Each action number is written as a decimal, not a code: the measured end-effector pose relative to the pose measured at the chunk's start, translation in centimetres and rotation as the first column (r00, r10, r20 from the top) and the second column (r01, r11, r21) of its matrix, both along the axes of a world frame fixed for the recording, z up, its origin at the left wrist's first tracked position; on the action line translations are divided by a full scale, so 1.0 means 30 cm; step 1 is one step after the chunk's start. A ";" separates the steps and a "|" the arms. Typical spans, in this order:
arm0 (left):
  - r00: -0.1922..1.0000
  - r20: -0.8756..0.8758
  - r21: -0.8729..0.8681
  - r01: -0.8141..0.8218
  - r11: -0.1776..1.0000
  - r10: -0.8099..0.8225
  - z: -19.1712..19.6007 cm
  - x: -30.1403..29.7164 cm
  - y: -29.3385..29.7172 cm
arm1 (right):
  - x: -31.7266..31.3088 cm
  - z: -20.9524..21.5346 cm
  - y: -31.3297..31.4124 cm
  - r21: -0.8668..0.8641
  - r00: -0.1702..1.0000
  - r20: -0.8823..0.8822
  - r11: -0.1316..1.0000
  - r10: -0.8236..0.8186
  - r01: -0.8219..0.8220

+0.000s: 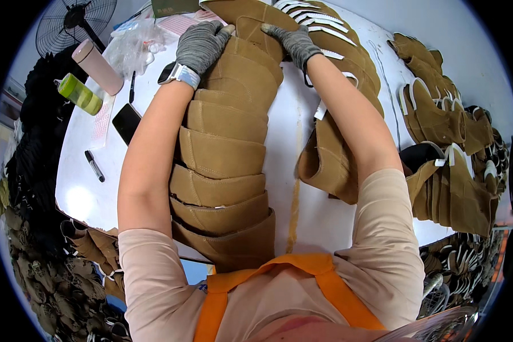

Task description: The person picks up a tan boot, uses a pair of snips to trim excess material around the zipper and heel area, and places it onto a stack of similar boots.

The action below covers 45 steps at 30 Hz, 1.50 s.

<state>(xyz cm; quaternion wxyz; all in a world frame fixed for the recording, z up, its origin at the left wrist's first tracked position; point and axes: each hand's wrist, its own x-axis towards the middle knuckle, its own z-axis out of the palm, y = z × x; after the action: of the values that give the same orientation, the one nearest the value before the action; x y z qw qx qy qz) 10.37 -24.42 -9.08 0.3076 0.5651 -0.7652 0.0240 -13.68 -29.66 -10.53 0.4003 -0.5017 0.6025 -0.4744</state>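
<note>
Far left: black floor fan (74, 23), pink cylindrical bottle (98, 66), green ribbed bottle (81, 94), black phone (126, 122) and black marker pen (94, 166) lie on the white tabletop (85, 188), clear of the work. Heaps of tan pieces below the tabletop edge (91, 245)

Centre: long overlapping stack of tan suede boot uppers (225, 154) runs from the person's orange apron (290, 273) out across the tabletop. Left hand (201, 45), grey knit glove, watch at the wrist, lies flat on the far-left end of the stack, fingers curled over the top piece. Right hand (290, 41), same glove, pinches the top piece's right edge; neither hand is spread wide

Judgement: press evenly with both hands so the shingled pieces stay aligned and don't slide sideways; keep forearms alongside as guides

Right: second row of tan uppers with white strips (330, 34), one folded tan piece under the right forearm (328, 162), more sewn tan uppers piled at the far right edge (444, 142)
</note>
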 end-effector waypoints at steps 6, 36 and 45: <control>0.999 0.017 -0.030 -0.048 0.998 0.048 0.001 0.011 0.004 | 0.033 0.069 0.077 0.001 0.900 0.430 0.997 0.073 -0.081; 0.928 0.177 0.096 0.314 0.945 -0.327 -0.020 -0.081 -0.186 | -0.083 0.026 0.154 0.239 0.797 -0.307 0.853 0.520 -0.465; 0.958 0.225 0.350 0.092 0.932 -0.179 -0.042 -0.037 -0.171 | -0.005 -0.104 0.044 0.300 0.818 -0.360 0.885 0.450 -0.355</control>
<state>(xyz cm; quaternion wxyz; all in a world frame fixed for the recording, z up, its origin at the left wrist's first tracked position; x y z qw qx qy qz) 9.26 -29.54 -10.33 0.1076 0.5470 -0.8282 -0.0565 -13.82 -28.35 -13.66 0.4058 -0.6607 0.6023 -0.1900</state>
